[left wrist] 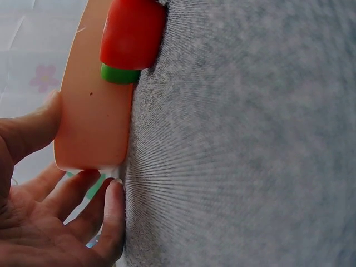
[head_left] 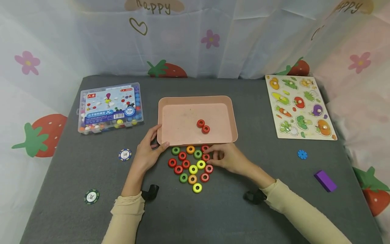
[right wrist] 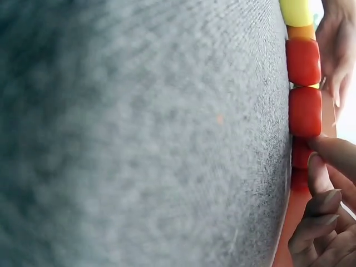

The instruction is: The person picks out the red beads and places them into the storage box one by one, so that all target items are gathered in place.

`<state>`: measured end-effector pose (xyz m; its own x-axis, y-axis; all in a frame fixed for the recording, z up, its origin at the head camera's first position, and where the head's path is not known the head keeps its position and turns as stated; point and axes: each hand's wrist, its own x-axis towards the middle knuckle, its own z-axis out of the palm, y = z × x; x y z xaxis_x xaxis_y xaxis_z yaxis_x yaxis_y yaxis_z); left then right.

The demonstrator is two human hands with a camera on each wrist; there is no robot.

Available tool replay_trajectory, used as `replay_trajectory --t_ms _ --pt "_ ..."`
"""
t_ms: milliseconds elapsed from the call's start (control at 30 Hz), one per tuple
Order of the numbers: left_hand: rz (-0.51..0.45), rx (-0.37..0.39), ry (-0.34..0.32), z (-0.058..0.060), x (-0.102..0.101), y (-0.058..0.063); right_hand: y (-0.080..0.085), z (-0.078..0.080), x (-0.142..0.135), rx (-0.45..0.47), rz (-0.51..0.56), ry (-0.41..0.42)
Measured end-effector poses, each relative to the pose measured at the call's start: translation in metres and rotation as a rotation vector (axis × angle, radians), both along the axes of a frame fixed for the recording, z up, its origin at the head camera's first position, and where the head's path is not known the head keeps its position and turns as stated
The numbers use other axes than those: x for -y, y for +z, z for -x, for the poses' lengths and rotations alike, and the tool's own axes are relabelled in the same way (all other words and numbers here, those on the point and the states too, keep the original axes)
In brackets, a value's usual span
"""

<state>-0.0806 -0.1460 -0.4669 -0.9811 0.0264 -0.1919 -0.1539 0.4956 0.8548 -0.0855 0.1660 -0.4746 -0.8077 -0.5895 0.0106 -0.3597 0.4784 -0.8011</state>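
Note:
A pink tray (head_left: 195, 138) lies on the table with two red rings (head_left: 203, 126) inside. My left hand (head_left: 148, 152) grips its near left corner, thumb on the front wall and fingers round the side; the left wrist view shows the tray's wall (left wrist: 94, 122) between them. Small red, green, orange and yellow rings (head_left: 193, 169) lie in a close cluster in front of the tray. At the cluster's upper right, my right hand (head_left: 230, 158) pinches a red ring (head_left: 206, 157) between thumb and index finger. Other red rings (right wrist: 305, 111) stand close beside these fingertips.
A clear box of coloured balls (head_left: 110, 108) is at the back left, a vegetable puzzle board (head_left: 301, 108) at the back right. Two chips, one black-and-white (head_left: 125, 155) and one green (head_left: 91, 196), lie left. A blue disc (head_left: 302, 154) and purple block (head_left: 325, 181) lie right.

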Motion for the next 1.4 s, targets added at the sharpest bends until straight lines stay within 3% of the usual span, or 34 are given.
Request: replay_trajectory --t_ms 733,900,1033,1200,1400 --pt "-0.013 0.001 -0.006 -0.001 0.001 -0.001 0.009 0.002 0.001 -0.01 -0.073 0.048" --pt "-0.015 -0.005 -0.005 -0.002 0.001 -0.002 0.018 0.008 -0.001 -0.019 0.068 -0.002" --pt "-0.017 -0.008 -0.006 -0.002 0.001 -0.001 0.024 0.02 -0.001 -0.11 0.119 -0.087" --pt "-0.02 -0.005 -0.005 -0.001 0.001 -0.001 0.026 0.037 0.003 -0.186 0.057 -0.218" --pt "-0.023 0.002 -0.004 -0.001 0.001 -0.001 0.019 0.049 0.01 -0.051 -0.052 -0.226"
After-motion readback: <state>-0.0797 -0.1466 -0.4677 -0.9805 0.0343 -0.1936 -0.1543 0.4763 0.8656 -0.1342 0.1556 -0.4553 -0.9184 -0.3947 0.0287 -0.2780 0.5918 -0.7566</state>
